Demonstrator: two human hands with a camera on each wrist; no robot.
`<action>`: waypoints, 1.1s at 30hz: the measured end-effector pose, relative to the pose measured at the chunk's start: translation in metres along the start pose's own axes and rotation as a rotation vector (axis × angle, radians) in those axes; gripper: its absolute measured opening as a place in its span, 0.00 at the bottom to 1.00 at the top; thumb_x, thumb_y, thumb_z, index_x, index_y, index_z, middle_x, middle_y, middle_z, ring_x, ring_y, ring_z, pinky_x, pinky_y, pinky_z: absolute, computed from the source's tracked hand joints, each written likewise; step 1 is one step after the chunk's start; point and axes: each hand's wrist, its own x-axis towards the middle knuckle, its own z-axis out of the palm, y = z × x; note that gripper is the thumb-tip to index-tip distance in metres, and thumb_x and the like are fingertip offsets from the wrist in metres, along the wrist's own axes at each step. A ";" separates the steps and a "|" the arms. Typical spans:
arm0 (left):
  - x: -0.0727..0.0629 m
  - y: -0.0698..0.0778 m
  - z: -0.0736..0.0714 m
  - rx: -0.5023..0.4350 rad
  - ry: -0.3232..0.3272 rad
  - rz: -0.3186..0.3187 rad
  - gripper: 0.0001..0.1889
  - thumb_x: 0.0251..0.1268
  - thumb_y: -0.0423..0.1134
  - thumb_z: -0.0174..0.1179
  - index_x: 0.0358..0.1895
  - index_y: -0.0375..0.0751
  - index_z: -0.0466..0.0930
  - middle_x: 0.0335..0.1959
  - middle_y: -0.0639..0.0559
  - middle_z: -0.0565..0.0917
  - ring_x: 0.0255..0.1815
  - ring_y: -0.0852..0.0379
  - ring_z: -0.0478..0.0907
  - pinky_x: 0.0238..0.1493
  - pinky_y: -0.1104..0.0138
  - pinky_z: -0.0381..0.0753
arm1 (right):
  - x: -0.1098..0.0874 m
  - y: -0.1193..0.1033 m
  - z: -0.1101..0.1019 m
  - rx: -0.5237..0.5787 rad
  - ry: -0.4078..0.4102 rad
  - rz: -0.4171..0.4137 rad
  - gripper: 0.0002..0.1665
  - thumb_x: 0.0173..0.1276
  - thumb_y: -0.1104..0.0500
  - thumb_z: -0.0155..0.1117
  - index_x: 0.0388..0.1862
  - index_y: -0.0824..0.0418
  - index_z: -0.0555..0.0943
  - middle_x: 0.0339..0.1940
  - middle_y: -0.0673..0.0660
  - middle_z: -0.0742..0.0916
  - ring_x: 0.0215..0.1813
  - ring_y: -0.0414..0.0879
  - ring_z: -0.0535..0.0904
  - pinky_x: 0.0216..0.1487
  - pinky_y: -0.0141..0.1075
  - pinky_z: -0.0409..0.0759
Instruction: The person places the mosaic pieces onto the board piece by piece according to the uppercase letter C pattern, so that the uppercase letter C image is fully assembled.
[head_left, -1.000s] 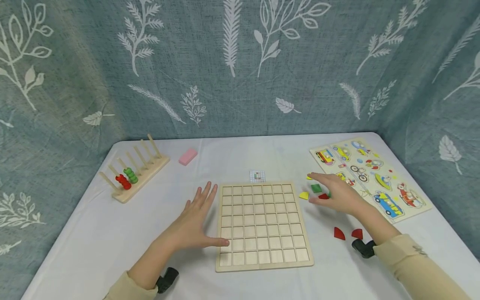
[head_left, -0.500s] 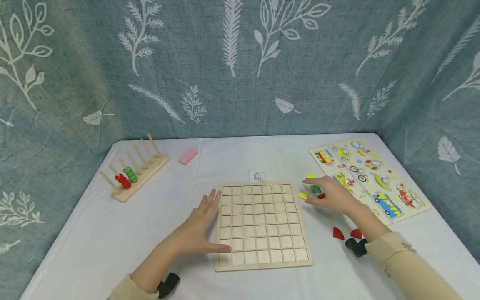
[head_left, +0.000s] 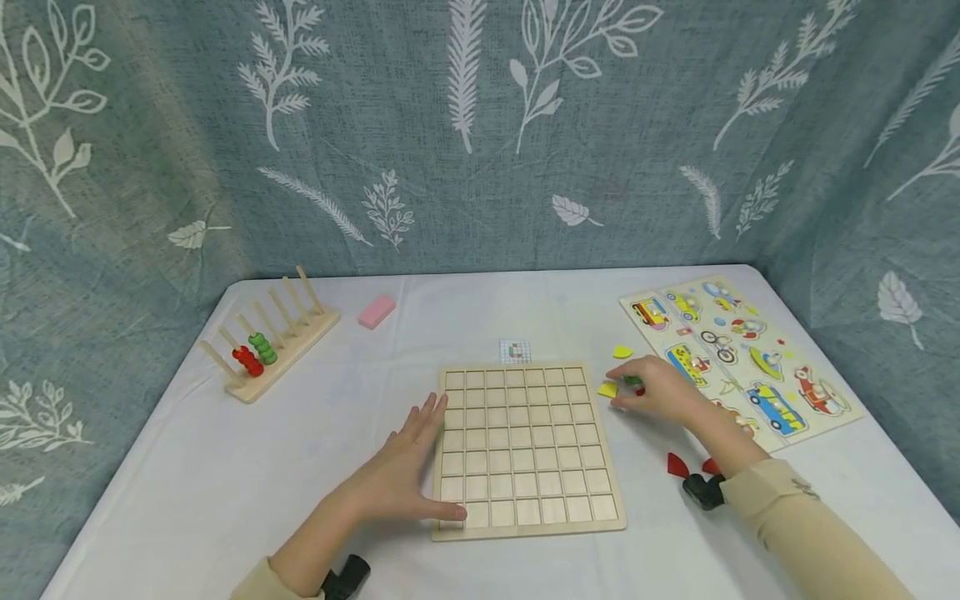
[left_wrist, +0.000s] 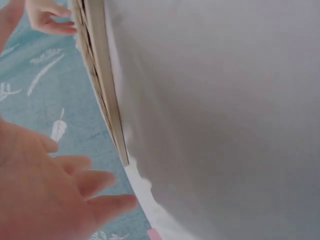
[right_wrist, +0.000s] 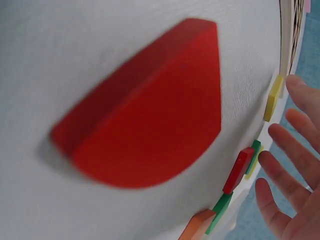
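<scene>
My left hand [head_left: 397,475] spreads its fingers along the left edge of the wooden grid board [head_left: 528,531], thumb over its lower left corner. In the left wrist view the fingers [left_wrist: 95,185] are extended beside the board's edge [left_wrist: 107,75]. To the right of the board, my right hand [head_left: 663,390] has thumb and fingertips apart on either side of a yellow piece [head_left: 607,389] with a curved edge. A green piece [head_left: 633,381] shows under the palm. Close in the right wrist view lies a red quarter-circle piece [right_wrist: 160,120]; its fingers [right_wrist: 295,155] are extended beyond the flat pieces.
Another yellow piece [head_left: 622,352] lies past the right hand, and a red piece [head_left: 677,465] near that wrist. A picture puzzle board [head_left: 738,358] is at right. Behind the grid sits a small pattern card [head_left: 515,352]. At left are a peg rack [head_left: 300,346] and pink block [head_left: 377,312].
My right hand has moved slightly left and lowered around the nearer yellow piece, uncovering the far yellow one. My left hand has slid a little toward me and right, closer to the board.
</scene>
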 end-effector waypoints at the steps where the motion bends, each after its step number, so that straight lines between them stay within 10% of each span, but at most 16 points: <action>1: 0.000 0.000 0.001 -0.011 -0.010 -0.006 0.68 0.32 0.64 0.70 0.73 0.43 0.33 0.73 0.39 0.38 0.70 0.35 0.37 0.62 0.37 0.46 | 0.001 0.000 0.000 -0.002 0.000 0.004 0.22 0.51 0.56 0.72 0.46 0.63 0.82 0.44 0.56 0.85 0.50 0.53 0.77 0.52 0.48 0.73; 10: -0.002 0.004 0.010 -0.101 -0.045 -0.043 0.69 0.30 0.63 0.72 0.73 0.42 0.32 0.73 0.40 0.36 0.71 0.37 0.32 0.60 0.36 0.34 | 0.004 0.005 0.003 -0.010 -0.001 0.001 0.21 0.50 0.56 0.73 0.43 0.62 0.83 0.40 0.53 0.86 0.35 0.43 0.73 0.37 0.38 0.72; 33: 0.000 0.005 0.026 -0.153 -0.026 -0.037 0.75 0.17 0.49 0.80 0.73 0.41 0.33 0.72 0.37 0.34 0.71 0.40 0.32 0.61 0.37 0.27 | 0.007 0.003 0.005 0.003 0.025 -0.010 0.14 0.50 0.59 0.72 0.37 0.61 0.85 0.36 0.53 0.86 0.42 0.49 0.78 0.43 0.43 0.76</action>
